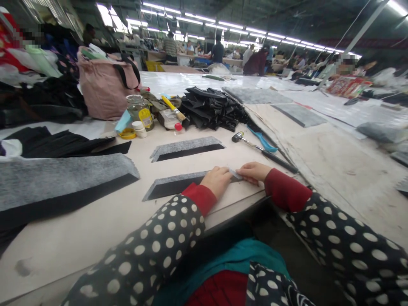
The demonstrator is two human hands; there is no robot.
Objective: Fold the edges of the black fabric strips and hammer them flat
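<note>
A long grey felt strip with a black edge (174, 183) lies on the pale table (95, 225) in front of me. My left hand (217, 180) rests on its right end with the fingers curled down onto it. My right hand (252, 171) presses the strip's tip with its fingers held close together. A second strip of the same kind (186, 148) lies just behind. Both my sleeves are black with white dots and red cuffs.
A hammer (263, 150) and a blue-handled tool (262, 140) lie right of the strips. Behind are a heap of black pieces (212, 110), a glue jar (137, 109), a brush (174, 108) and a pink bag (105, 85). A large grey felt piece (60, 180) lies at left. People stand far back.
</note>
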